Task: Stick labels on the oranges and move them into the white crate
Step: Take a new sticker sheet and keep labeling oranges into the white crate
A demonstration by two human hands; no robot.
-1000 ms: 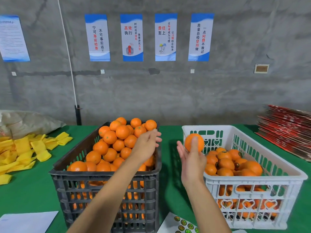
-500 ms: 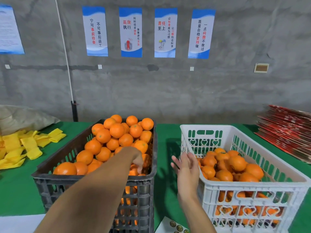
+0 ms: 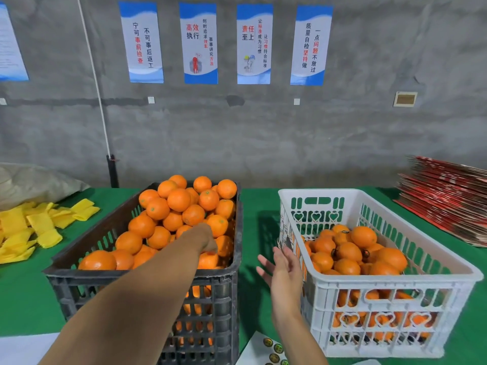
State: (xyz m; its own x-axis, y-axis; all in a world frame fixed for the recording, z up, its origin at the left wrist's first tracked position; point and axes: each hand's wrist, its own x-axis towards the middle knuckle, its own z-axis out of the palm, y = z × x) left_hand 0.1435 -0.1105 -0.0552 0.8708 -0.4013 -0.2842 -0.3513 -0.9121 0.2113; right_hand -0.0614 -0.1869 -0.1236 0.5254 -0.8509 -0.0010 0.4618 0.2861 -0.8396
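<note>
at the far left of the frame, yellow foam sleeves (image 3: 39,225) lie scattered on the green table (image 3: 23,293), with a grey sack (image 3: 34,183) behind them. a white sheet (image 3: 23,349) sits at the lower left corner. left of centre stands the black crate (image 3: 147,283), heaped with unlabelled oranges (image 3: 179,200) that rise above its rim. my left arm crosses its near rim and my left hand (image 3: 203,237) is down among the oranges at the crate's right side, knuckles up; the fingers are hidden behind the hand, so i cannot tell whether they grip a fruit. on the wall in the upper part of the frame hang blue and white posters (image 3: 200,43). in the gap between the two crates, just right of centre, my right hand (image 3: 283,270) hovers with fingers spread and relaxed, palm turned left, holding nothing, close beside the near left corner of the white crate (image 3: 395,288). below it, at the bottom edge, a label sheet (image 3: 266,351) shows round stickers. the white crate on the right holds a lower pile of oranges (image 3: 347,252); a few show dark labels. at the far right edge a stack of red flat cartons (image 3: 448,198) rests on the table.
</note>
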